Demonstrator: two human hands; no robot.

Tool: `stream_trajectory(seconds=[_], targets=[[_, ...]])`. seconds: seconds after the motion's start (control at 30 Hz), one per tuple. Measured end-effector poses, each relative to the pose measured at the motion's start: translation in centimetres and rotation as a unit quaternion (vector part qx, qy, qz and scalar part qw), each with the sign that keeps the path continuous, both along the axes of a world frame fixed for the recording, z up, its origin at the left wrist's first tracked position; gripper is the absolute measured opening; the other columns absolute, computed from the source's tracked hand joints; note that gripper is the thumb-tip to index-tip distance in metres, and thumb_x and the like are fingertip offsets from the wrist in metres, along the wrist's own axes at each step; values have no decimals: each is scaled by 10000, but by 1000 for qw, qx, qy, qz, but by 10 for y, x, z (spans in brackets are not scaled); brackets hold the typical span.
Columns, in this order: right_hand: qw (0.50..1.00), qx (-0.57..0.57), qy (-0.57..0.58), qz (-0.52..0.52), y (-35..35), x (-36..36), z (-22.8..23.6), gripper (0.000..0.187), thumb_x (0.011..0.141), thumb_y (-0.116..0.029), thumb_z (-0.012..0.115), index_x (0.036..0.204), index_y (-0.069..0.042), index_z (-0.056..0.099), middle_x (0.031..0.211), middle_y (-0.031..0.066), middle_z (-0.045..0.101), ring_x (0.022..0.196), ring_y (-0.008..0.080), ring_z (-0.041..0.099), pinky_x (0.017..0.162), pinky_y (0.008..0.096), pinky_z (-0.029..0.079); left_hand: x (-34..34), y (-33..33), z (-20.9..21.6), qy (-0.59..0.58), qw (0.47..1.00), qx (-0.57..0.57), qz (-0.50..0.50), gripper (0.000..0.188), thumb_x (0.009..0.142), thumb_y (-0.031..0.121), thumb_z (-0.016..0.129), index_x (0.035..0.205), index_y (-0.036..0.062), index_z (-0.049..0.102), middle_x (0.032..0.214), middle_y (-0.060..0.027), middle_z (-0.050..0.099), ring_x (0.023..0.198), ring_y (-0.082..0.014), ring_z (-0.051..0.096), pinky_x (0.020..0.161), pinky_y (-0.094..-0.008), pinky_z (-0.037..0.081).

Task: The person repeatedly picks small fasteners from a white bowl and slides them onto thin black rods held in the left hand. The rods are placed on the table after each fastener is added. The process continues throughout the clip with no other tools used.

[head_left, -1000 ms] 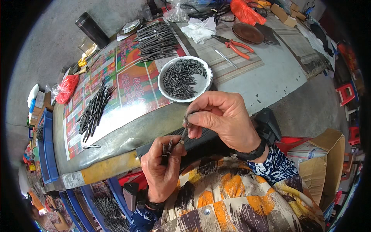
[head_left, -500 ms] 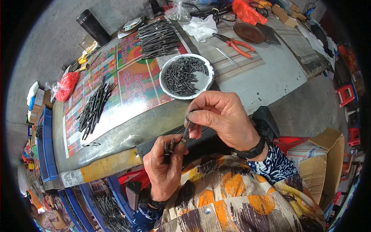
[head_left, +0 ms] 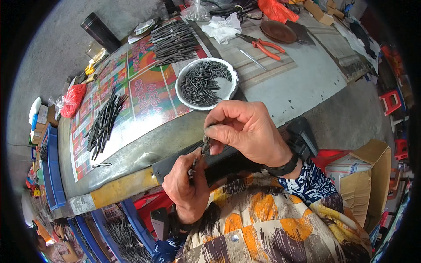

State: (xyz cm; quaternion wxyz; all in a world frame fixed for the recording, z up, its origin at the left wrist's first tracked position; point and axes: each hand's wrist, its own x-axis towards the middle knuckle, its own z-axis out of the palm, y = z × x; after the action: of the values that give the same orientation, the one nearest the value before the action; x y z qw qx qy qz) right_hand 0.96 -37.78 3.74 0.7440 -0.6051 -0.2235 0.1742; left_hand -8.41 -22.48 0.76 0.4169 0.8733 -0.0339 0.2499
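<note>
The person's left hand (head_left: 186,186) is closed in a grip around a small bunch of thin dark metal pins (head_left: 194,163), held low against the near edge of the counter (head_left: 289,87). The right hand (head_left: 245,131) sits just above it, thumb and forefinger pressed together on a single pin (head_left: 205,143) whose lower end meets the bunch. A black watch (head_left: 285,166) wraps the right wrist.

Further back on the counter stands a white bowl (head_left: 180,85) heaped with the same dark pins, just beyond the right hand. Left of it a loose pile of longer dark rods (head_left: 103,122) lies on a colourful printed sheet (head_left: 149,94), and another pile (head_left: 173,41) lies at the far end. Orange-handled pliers (head_left: 263,44) rest to the right of the bowl, well apart from the hands.
</note>
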Motion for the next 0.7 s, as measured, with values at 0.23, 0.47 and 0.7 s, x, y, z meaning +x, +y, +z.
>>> stream_trajectory(seconds=[0.23,0.47,0.7], targets=[[999,-7,-24,-34,1,-4,-9,75,909,-27,614,932,44,623,787,35,652,673,60,624,593,192,518,7,-3,-1,-8,1000,-10,-11,149,806,-83,624,941,-22,605,752,-149,614,631,-267,641,589,-304,490],[998,9,43,-40,-6,-2,-7,92,914,-35,612,940,53,621,800,33,645,698,68,627,616,202,531,8,-1,7,37,999,-14,-35,126,830,-60,621,947,-17,610,711,-144,587,608,-250,627,575,-301,480],[996,-60,-59,-37,-10,-2,-8,89,915,-45,613,932,43,612,810,36,638,720,84,635,640,217,535,5,0,6,47,998,3,-34,193,783,-86,626,964,-19,617,774,-167,624,679,-308,656,614,-327,510]])
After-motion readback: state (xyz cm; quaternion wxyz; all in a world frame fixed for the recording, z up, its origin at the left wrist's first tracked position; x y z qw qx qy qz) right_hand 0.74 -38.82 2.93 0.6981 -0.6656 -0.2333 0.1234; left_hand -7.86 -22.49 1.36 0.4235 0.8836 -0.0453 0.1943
